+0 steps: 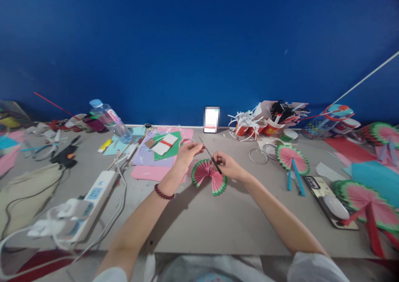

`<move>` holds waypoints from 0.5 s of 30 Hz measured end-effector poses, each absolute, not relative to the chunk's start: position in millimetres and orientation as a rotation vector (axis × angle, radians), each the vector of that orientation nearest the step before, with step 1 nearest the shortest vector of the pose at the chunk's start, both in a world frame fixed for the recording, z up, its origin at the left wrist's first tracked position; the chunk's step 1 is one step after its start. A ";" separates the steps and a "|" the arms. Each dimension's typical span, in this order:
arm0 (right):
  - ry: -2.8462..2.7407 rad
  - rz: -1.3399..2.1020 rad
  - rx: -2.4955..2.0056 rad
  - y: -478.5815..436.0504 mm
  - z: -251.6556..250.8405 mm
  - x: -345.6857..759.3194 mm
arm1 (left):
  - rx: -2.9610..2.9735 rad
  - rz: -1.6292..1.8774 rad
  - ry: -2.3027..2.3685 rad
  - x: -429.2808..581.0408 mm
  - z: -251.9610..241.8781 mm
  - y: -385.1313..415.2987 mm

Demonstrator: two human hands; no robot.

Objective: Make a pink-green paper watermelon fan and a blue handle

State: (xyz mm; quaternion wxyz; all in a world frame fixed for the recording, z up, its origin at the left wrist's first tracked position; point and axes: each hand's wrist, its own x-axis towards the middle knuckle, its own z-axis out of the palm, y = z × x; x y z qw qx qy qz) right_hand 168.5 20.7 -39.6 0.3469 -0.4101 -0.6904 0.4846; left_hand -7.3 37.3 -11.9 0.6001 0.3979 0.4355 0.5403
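Observation:
My left hand [188,152] is closed in a pinch above the table; whatever lies between its fingertips is too small to make out. Facing it, my right hand [227,165] grips black-handled scissors [215,165], seen nearly edge-on, with the thin metal blades pointing up and left near my left fingertips. Below both hands a pleated paper fan [202,173], pink with a green edge like a watermelon slice, lies on the table, curved into an arch with a gap at the bottom. The scissors and right fingers cover part of the view near its right side.
Coloured paper sheets [146,173] and a tilted plastic bottle [112,122] lie to the left, with a power strip [93,203] nearer. A lit phone [211,120] leans on the blue wall. Finished fans [293,159], another phone [321,199] and a mouse [336,207] are on the right.

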 end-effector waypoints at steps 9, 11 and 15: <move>-1.770 1.287 -1.052 19.9 -38.6 168.0 | 0.925 1.270 1.005 -7.3 -14.0 38.3; -1.757 1.300 -1.048 20.1 -39.3 167.4 | 0.913 1.271 1.001 -7.4 -13.7 38.4; -1.710 1.355 -1.014 20.4 -41.3 165.9 | 0.866 1.272 0.969 -6.9 -9.8 37.0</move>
